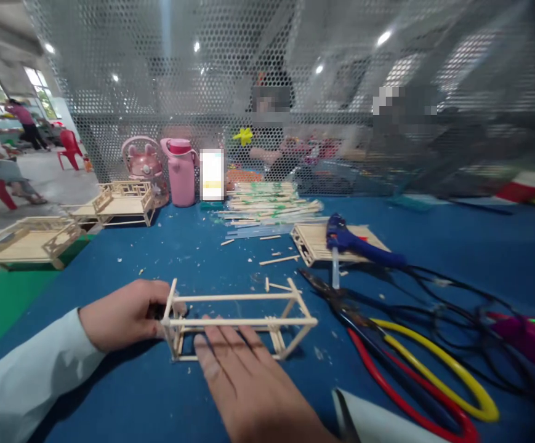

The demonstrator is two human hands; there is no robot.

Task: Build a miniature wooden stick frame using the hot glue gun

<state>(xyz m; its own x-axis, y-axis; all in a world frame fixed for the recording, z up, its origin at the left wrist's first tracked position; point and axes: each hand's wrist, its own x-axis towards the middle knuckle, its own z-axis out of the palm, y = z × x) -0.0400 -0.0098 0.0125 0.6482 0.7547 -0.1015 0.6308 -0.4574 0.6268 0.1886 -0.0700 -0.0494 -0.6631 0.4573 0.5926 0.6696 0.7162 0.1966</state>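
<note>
We have a small box-shaped stick frame standing on the blue table, close in front of us. Our left hand is at its left end, the grip closed with thumb and fingers about the corner upright. Our right hand is spread flat, palm down, its grip open and clasping nothing; the fingers reach over the lower front bar, with the tips by the upper front bar, and we cannot tell whether they press on it. Just to the right lie long-nosed pliers with red and yellow handles, and behind them a blue glue gun rests on a low stick-built piece. Dark cables tangle on the right, near a magenta tool partly cut off by the edge of view. Farther back we see a heap of loose sticks, a lit screen and a pink bottle. Two more stick models sit at the far left. A perforated metal screen rises behind everything, with a person beyond it.
</note>
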